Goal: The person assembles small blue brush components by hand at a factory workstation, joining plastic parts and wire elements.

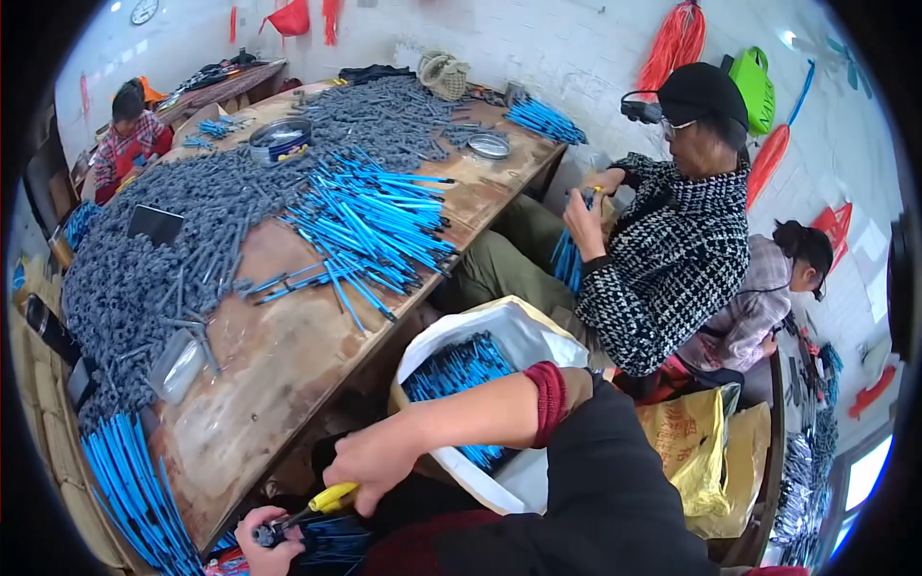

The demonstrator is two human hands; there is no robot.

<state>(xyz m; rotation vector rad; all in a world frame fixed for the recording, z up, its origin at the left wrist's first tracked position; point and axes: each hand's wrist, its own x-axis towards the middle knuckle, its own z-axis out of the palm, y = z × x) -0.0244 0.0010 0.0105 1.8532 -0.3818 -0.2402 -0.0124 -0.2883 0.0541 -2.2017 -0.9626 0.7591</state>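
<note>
My right hand (376, 468) is closed around a yellow-handled hand tool (332, 496), whose metal end points down and left. Its exact kind is partly hidden by my fingers. At the lower edge, my left hand (266, 547) pinches a small dark grey ribbed piece (267, 534). The metal end of the tool reaches to this piece. Below my hands lie thin blue rods (336, 540), partly covered by my arm. Under my right forearm stands an open white-lined sack (552, 336) with many short blue rods (466, 370) in it.
On the wooden table (279, 384) lie a large heap of dark grey pieces (192, 216), a pile of blue rods (370, 226), a phone (156, 225) and a round tin (280, 140). A co-worker (663, 250) sits at right near a gold bag (687, 446); other people sit farther off.
</note>
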